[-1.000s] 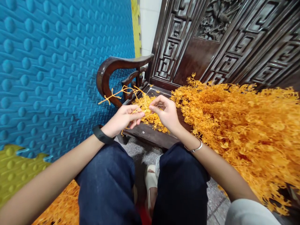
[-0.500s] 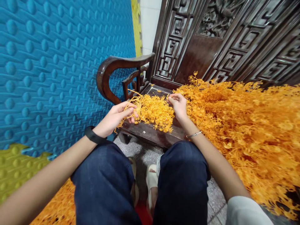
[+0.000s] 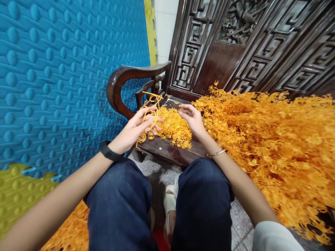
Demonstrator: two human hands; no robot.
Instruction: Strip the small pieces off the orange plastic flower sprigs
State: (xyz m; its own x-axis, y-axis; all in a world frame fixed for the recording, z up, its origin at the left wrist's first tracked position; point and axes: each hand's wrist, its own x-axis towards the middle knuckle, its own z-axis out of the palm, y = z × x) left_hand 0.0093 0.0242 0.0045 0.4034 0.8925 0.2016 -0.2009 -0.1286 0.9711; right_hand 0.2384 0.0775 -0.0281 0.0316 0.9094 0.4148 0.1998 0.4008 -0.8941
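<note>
Several thin yellow plastic stems point(image 3: 157, 101) lie across my left hand point(image 3: 142, 122), held loosely between its thumb and fingers; some stick up, others hang below the palm. My right hand point(image 3: 193, 120) hovers at the right side of a small heap of yellow plastic flower sprigs point(image 3: 174, 127). Its fingers are apart and bent a little, with nothing visible in them. The small heap rests on the dark wooden bench seat point(image 3: 170, 153), between my two hands. Part of it is hidden behind my fingers.
A big mound of orange plastic flower sprigs point(image 3: 274, 139) covers the bench to the right. The curved wooden armrest point(image 3: 115, 82) is at the left, before a blue foam mat point(image 3: 65, 69). Behind stands the carved backrest point(image 3: 220, 62). More orange pieces point(image 3: 70, 230) lie at lower left.
My right hand has moved slightly left and its pinched fingers have spread. My left hand has shifted a little to the right and up, its fingers looser around the stems.
</note>
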